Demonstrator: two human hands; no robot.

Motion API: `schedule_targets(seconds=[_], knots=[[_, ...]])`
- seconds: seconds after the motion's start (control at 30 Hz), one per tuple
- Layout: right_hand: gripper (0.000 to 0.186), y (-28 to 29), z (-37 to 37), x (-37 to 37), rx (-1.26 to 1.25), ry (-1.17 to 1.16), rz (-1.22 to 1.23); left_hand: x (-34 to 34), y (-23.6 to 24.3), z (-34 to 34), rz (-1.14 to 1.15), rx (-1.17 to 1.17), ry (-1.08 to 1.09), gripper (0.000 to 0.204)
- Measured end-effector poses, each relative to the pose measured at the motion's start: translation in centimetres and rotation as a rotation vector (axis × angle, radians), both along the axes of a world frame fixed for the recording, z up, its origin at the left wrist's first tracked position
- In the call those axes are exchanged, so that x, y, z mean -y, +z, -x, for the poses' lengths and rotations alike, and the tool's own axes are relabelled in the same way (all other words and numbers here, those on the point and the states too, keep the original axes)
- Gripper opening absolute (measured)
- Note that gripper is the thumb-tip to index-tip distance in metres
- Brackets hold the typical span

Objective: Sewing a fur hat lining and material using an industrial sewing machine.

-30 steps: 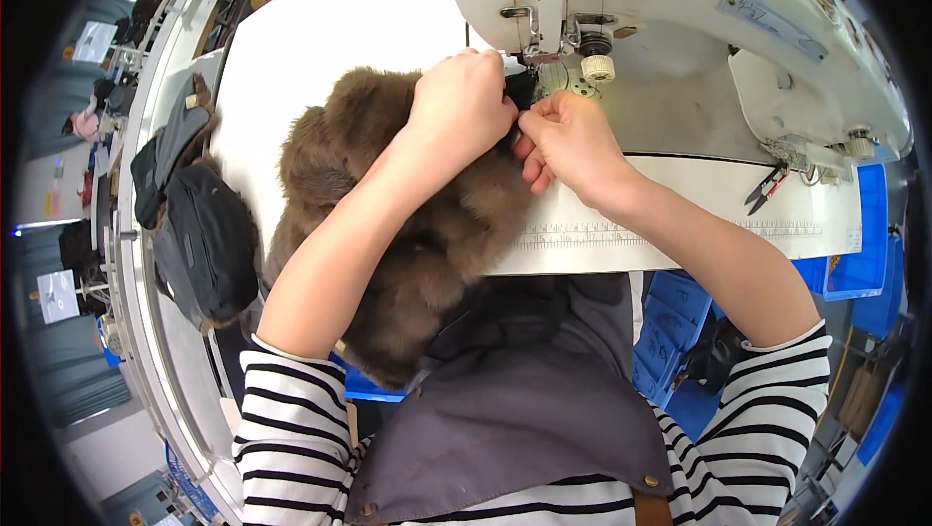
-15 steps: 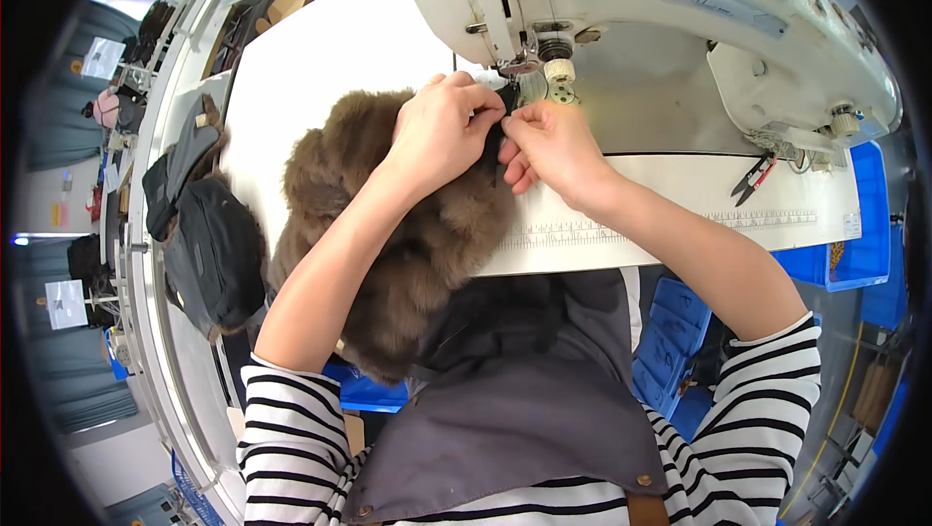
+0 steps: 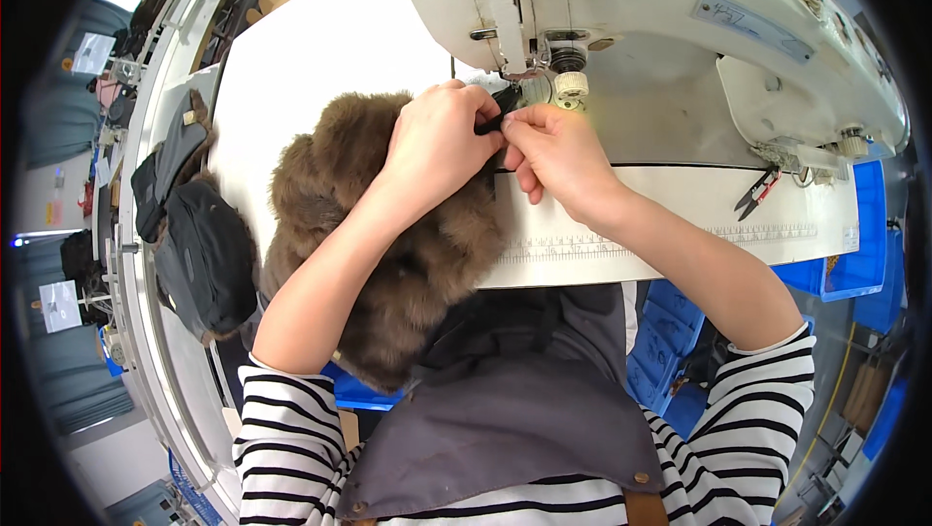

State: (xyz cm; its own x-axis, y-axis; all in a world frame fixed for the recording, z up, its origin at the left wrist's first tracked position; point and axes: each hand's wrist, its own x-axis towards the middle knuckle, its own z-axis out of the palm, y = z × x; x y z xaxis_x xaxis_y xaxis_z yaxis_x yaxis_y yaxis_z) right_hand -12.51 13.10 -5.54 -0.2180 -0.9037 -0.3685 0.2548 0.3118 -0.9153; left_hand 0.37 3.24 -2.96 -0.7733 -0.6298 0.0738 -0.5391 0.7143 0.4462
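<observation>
Pinched together, the fingertips of the left hand (image 3: 432,138) and the right hand (image 3: 558,159) grasp the black cloth (image 3: 490,125) close by the needle end of the machine (image 3: 650,2). Whether the cloth lies under the foot is too small to tell. Both hands meet on the near side of the machine, their tips almost touching; the right hand's lower fingers curl loosely.

Brown fur (image 3: 442,254) lies bunched to the left of the machine and nearer the person, with the left forearm across it and its lower part over the table's near edge. Well to the machine's left is a dark bundle (image 3: 204,259) with furry edges. Snips (image 3: 757,194) with a red handle lie just on the near side of the machine's right part. The white table (image 3: 320,41) bears a ruler scale (image 3: 573,249) on the machine's near side.
</observation>
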Motion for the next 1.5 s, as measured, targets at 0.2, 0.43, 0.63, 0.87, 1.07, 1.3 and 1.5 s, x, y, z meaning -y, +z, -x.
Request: schedule_targets(seconds=[0.2, 0.43, 0.63, 0.87, 1.07, 1.3, 1.5], knots=[[0.028, 0.3, -0.1, -2.3, 0.079, -0.025, 0.006, -0.4, -0.2, 0.1, -0.023, -0.01, 0.066, 0.016], [0.008, -1.0, 1.6, -0.6, 0.74, 0.22, 0.008, -0.5, -1.4, 0.6, 0.338, -0.201, -0.121, 0.008], [0.037, 1.3, 4.4, -3.6, -0.329, 0.327, -0.084, -2.7, -1.2, 0.2, 0.569, -0.027, -0.188, 0.011], [0.036, -2.8, 5.8, 0.3, -1.743, 0.371, 0.525, -4.7, -1.8, 1.4, 0.6, 0.003, -0.087, 0.013], [0.031, -3.0, 5.5, 0.1, -1.618, 0.271, 0.707, -4.7, -2.2, 1.0, 0.591, -0.064, -0.071, 0.011], [0.033, -3.1, 5.1, -0.5, -1.641, 0.245, 0.583, -4.8, -2.0, 1.2, 0.572, -0.032, -0.055, 0.01], [0.031, -3.1, 4.9, -0.7, -1.635, 0.193, 0.622, -4.7, -1.8, 1.3, 0.574, -0.04, -0.058, 0.009]])
